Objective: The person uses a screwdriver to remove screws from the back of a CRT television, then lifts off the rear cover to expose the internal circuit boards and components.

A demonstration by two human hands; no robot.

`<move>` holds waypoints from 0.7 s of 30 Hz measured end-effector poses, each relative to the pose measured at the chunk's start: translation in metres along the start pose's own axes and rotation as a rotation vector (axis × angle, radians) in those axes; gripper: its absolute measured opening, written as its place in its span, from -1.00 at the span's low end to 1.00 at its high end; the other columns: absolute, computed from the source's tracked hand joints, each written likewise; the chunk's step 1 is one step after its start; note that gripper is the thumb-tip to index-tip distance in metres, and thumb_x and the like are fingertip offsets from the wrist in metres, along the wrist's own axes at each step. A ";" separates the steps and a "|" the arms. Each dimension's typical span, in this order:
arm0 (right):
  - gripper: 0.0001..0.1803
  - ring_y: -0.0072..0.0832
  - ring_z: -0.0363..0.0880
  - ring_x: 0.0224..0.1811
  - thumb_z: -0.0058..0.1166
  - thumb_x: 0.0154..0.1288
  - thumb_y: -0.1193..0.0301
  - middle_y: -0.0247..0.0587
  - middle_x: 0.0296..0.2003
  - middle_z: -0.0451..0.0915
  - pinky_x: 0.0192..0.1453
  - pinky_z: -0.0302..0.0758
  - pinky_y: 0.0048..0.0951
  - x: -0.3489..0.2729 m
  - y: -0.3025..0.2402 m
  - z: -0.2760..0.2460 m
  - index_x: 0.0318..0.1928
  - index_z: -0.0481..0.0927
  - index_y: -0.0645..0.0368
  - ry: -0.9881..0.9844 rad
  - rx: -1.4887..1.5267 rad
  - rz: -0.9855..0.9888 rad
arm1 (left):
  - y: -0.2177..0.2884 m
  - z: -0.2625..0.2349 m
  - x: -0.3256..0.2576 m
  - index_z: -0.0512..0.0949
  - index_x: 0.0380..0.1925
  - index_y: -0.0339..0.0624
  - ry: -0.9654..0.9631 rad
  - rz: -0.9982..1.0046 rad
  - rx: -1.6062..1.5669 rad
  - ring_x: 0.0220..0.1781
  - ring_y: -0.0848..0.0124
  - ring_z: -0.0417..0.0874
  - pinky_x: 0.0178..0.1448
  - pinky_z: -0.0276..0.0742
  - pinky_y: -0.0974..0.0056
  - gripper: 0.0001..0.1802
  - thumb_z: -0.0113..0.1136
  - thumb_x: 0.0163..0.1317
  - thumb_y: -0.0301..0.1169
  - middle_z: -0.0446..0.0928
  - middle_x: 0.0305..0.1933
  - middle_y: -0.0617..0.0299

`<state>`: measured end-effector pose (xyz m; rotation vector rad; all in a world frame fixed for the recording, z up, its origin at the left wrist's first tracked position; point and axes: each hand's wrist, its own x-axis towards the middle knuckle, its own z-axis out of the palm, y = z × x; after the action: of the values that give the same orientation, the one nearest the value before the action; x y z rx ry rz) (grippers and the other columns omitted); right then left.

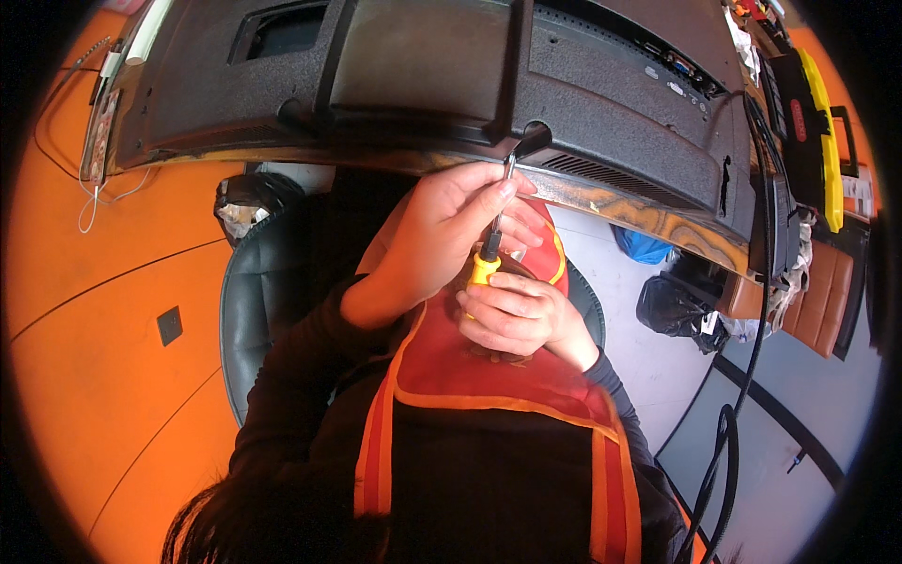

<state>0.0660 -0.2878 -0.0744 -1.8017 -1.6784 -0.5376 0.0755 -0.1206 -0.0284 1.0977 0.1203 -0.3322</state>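
While right hand [512, 315] grips screwdriver [485, 270], left hand [442, 226] pinches its shaft [509, 169]; likely aligning to 12-o'clock casing [601, 122]; next: seat, turn.

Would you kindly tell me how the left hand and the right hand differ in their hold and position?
The left hand has its thumb against the screwdriver's metal shaft, while the right hand has its fingers curled around the yellow handle.
The left hand is close to the edge of the black casing; the right hand is farther from it, over the red apron.
Both are bare.
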 end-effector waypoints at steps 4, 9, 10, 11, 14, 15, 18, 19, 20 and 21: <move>-0.84 -0.49 0.46 0.06 0.07 0.04 0.51 -0.38 -0.09 0.53 0.21 0.43 -0.34 -0.007 0.007 -0.001 -0.31 0.59 0.05 -0.054 -0.075 0.047 | -0.001 0.002 0.002 0.40 -0.11 -0.44 0.019 0.128 0.092 -0.19 0.33 0.64 -0.08 0.57 0.35 -0.70 -0.23 0.39 -0.41 0.56 -0.24 -0.01; -0.83 -0.50 0.45 0.09 0.09 0.04 0.52 -0.39 -0.06 0.53 0.22 0.42 -0.34 -0.013 0.011 0.000 -0.30 0.61 0.04 -0.059 -0.031 0.075 | 0.001 -0.002 0.002 0.38 -0.07 -0.53 0.036 0.086 0.178 -0.05 0.24 0.60 0.09 0.51 0.27 -0.67 -0.22 0.39 -0.42 0.53 -0.12 -0.08; -0.84 -0.49 0.46 0.07 0.11 0.02 0.52 -0.37 -0.06 0.53 0.22 0.41 -0.31 -0.014 0.011 0.001 -0.33 0.61 0.04 -0.061 -0.033 0.080 | 0.002 -0.002 0.001 0.38 -0.06 -0.53 0.032 0.086 0.167 -0.04 0.24 0.60 0.10 0.50 0.27 -0.67 -0.22 0.38 -0.42 0.53 -0.12 -0.09; -0.85 -0.48 0.48 0.06 0.13 0.01 0.53 -0.34 -0.07 0.54 0.21 0.41 -0.29 -0.015 0.012 0.002 -0.35 0.61 0.04 -0.057 -0.037 0.073 | 0.003 -0.002 0.001 0.38 -0.06 -0.54 0.034 0.066 0.157 -0.03 0.23 0.59 0.11 0.50 0.27 -0.67 -0.22 0.38 -0.43 0.53 -0.12 -0.09; -0.86 -0.48 0.50 0.02 0.15 -0.02 0.52 -0.34 -0.09 0.55 0.18 0.42 -0.30 -0.017 0.015 0.001 -0.38 0.60 0.02 -0.051 -0.061 0.043 | 0.006 -0.002 0.001 0.39 -0.07 -0.54 0.021 0.081 0.150 -0.02 0.23 0.59 0.11 0.49 0.27 -0.68 -0.20 0.37 -0.44 0.53 -0.11 -0.10; -0.86 -0.49 0.50 0.00 0.16 -0.02 0.51 -0.35 -0.09 0.56 0.17 0.43 -0.32 -0.018 0.016 -0.001 -0.38 0.59 0.01 -0.070 -0.067 0.043 | 0.007 -0.001 0.001 0.39 -0.07 -0.54 0.037 0.073 0.144 -0.02 0.23 0.59 0.11 0.49 0.27 -0.68 -0.19 0.37 -0.45 0.53 -0.11 -0.11; -0.85 -0.53 0.47 0.07 0.08 0.06 0.49 -0.38 -0.07 0.54 0.24 0.37 -0.38 -0.021 0.019 -0.010 -0.31 0.61 0.03 -0.063 -0.089 0.002 | 0.011 0.001 0.001 0.41 -0.10 -0.54 0.070 0.075 0.060 -0.04 0.25 0.60 0.09 0.50 0.29 -0.71 -0.14 0.34 -0.48 0.54 -0.12 -0.09; -0.87 -0.51 0.48 0.05 0.06 0.07 0.49 -0.36 -0.09 0.56 0.20 0.40 -0.39 -0.022 0.019 -0.013 -0.33 0.61 0.05 -0.044 -0.099 -0.022 | 0.011 0.003 0.001 0.43 -0.12 -0.54 0.085 0.064 0.002 -0.06 0.28 0.60 0.07 0.50 0.32 -0.72 -0.11 0.32 -0.49 0.55 -0.13 -0.06; -0.88 -0.51 0.49 0.04 0.05 0.07 0.49 -0.36 -0.10 0.56 0.19 0.42 -0.39 -0.022 0.019 -0.015 -0.34 0.61 0.06 -0.048 -0.091 -0.029 | 0.012 0.004 0.000 0.44 -0.15 -0.55 0.102 0.052 -0.054 -0.07 0.31 0.61 0.05 0.51 0.35 -0.74 -0.08 0.30 -0.50 0.56 -0.15 -0.02; -0.88 -0.50 0.50 0.03 0.05 0.08 0.49 -0.36 -0.11 0.57 0.18 0.43 -0.40 -0.023 0.019 -0.017 -0.35 0.61 0.06 -0.040 -0.087 -0.040 | 0.012 0.006 0.000 0.43 -0.13 -0.53 0.106 0.052 -0.056 -0.06 0.28 0.60 0.06 0.51 0.32 -0.73 -0.11 0.32 -0.49 0.55 -0.13 -0.06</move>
<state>0.0837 -0.3162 -0.0799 -1.8551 -1.7454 -0.6044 0.0790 -0.1209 -0.0154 1.0608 0.1942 -0.2229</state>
